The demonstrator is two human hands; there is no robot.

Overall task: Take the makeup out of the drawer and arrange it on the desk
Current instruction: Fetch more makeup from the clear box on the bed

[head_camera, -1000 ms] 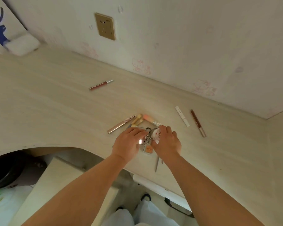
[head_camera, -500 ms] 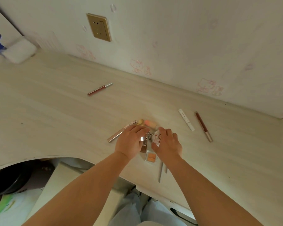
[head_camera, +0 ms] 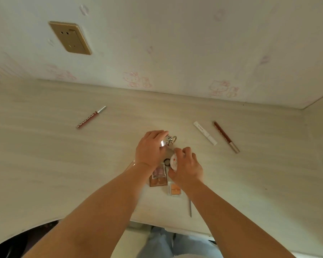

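- Left hand (head_camera: 150, 149), centre of the frame, fingers curled round a small clear item with a silver chain clasp (head_camera: 171, 140) at its tip.
- Right hand (head_camera: 186, 168) just below it, fingers pinching a round white compact (head_camera: 174, 162) with a red dot.
- Under the wrists on the table (head_camera: 45, 164): a brown palette (head_camera: 158, 176) and an orange pan (head_camera: 175, 189).
- Upper left: a red tube (head_camera: 90, 117) reading "COLORKEY".
- Right: a white stick (head_camera: 205, 135) beside a brown pencil (head_camera: 226, 136).
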